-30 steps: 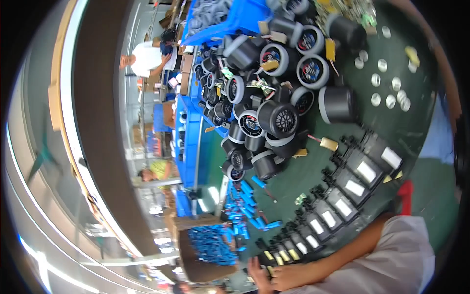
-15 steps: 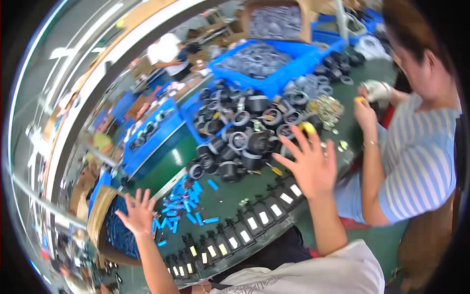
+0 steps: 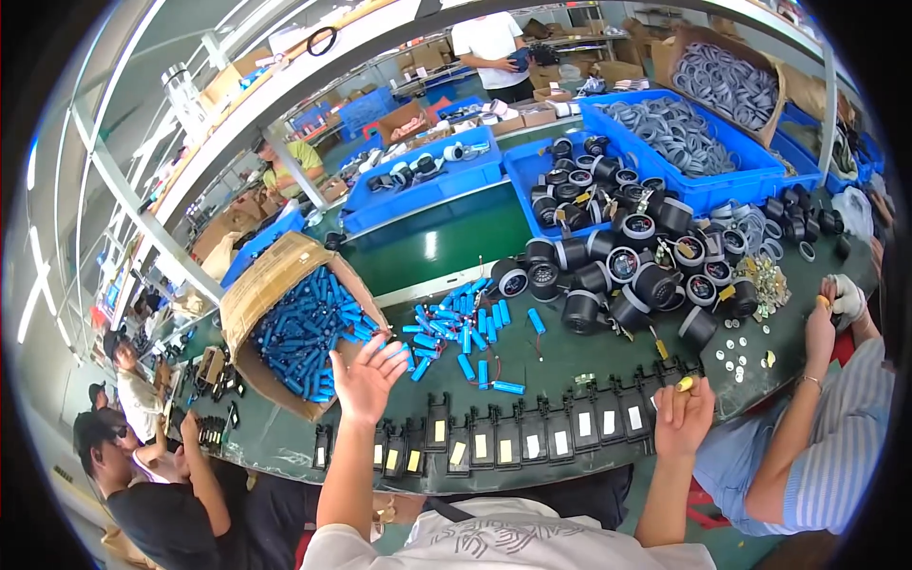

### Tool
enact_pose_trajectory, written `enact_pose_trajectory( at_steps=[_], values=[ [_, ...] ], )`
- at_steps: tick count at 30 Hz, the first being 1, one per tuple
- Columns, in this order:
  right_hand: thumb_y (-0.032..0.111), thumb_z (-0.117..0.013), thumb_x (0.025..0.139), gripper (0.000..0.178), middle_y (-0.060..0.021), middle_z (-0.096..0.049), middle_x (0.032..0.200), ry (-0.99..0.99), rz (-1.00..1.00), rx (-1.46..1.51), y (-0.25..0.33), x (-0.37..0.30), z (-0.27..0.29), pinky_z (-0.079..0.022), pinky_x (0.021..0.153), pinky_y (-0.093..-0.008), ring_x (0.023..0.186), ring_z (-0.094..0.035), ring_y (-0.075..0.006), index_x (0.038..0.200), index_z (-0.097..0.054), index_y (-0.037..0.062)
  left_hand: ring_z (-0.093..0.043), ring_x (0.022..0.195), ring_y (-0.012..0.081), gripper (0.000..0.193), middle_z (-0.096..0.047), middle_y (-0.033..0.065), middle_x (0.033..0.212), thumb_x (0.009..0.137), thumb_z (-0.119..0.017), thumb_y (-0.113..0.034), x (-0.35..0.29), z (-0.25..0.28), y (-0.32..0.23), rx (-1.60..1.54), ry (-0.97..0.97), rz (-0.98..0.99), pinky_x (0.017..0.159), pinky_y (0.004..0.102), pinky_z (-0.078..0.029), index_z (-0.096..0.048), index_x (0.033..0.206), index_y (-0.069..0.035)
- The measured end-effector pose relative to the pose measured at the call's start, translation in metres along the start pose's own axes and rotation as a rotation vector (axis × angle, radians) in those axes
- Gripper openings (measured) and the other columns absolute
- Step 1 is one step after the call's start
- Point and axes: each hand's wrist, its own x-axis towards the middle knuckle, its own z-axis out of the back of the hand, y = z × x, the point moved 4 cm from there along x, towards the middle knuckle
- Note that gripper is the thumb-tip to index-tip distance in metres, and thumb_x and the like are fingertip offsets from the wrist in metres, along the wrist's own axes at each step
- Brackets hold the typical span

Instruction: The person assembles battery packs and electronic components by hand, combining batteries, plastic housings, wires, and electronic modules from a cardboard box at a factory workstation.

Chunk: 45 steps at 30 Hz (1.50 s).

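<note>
My left hand [image 3: 369,382] is raised palm up, its fingers stretched apart and empty, beside the open cardboard box [image 3: 249,302] of blue cylindrical battery cells [image 3: 306,328]. My right hand [image 3: 682,418] hovers near the right end of a row of flat black cases [image 3: 534,435] with white or yellow labels. Its fingers are curled in, and nothing shows in them. A yellow cover [image 3: 685,384] sits on one fingertip. Between my hands, loose blue cells [image 3: 464,328] with thin wires lie on the green tabletop [image 3: 560,366].
Black round housings [image 3: 622,266] with grey rings are heaped beyond the cases. Blue bins [image 3: 779,178] behind hold more housings and grey rings. Small metallic parts [image 3: 765,285] lie at right, near a co-worker's hands [image 3: 826,313]. More people sit at left. A metal frame post [image 3: 142,214] rises at left.
The view has swung to the left and levelled. My right hand has gone from spread fingers to curled ones and lowered toward the cases. My left hand stays open.
</note>
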Motion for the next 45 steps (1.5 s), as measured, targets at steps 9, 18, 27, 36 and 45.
enact_pose_trajectory(
  at_steps=[9,18,27,36,45],
  values=[
    [0.051,-0.035,0.096,0.057,-0.0223,-0.044,0.136,0.257,0.167,0.269,0.083,0.035,-0.031,-0.033,0.099,-0.0561,0.124,-0.043,-0.0351,0.132,-0.041,0.0082,-0.046,0.121,0.0409,0.067,-0.035,0.0235,0.143,0.088,-0.033,-0.068,0.020,-0.006,-0.035,-0.080,0.140,-0.142,0.099,0.0513,-0.040,-0.040,0.138,-0.023],
    [0.030,-0.038,0.098,0.035,0.0007,-0.034,0.045,-0.172,0.614,-0.459,0.064,-0.017,0.070,-0.023,0.044,-0.0243,0.041,-0.028,-0.0088,0.084,-0.051,0.0010,-0.063,0.091,0.0298,0.052,-0.065,0.0206,0.099,0.096,-0.043,-0.041,-0.001,-0.026,0.041,0.364,0.070,0.143,0.088,0.0430,-0.048,-0.058,0.108,0.007],
    [0.034,-0.053,0.091,0.037,0.0001,-0.039,0.049,-0.164,0.732,-0.582,0.058,-0.020,0.057,-0.029,0.046,-0.0226,0.045,-0.035,-0.0083,0.084,-0.055,-0.0017,-0.064,0.093,0.0308,0.049,-0.064,0.0215,0.102,0.096,-0.044,-0.037,-0.005,-0.027,0.051,0.413,0.047,0.195,0.089,0.0426,-0.048,-0.057,0.112,0.008],
    [0.032,-0.056,0.087,0.035,-0.0010,-0.041,0.050,-0.146,0.936,-0.844,0.055,-0.022,0.043,-0.032,0.055,-0.0309,0.051,-0.037,-0.0140,0.077,-0.057,-0.0020,-0.062,0.096,0.0312,0.050,-0.063,0.0214,0.105,0.096,-0.044,-0.037,-0.015,-0.031,0.051,0.443,0.043,0.185,0.090,0.0427,-0.048,-0.055,0.115,0.008],
    [0.030,-0.054,0.089,0.033,-0.0031,-0.042,0.056,-0.202,0.888,-0.861,0.052,-0.037,0.077,-0.034,0.065,-0.0342,0.061,-0.039,-0.0174,0.086,-0.057,-0.0031,-0.060,0.102,0.0325,0.052,-0.061,0.0235,0.110,0.096,-0.043,-0.036,-0.012,-0.036,0.053,0.461,0.095,0.221,0.095,0.0423,-0.044,-0.050,0.120,0.010]
  ],
)
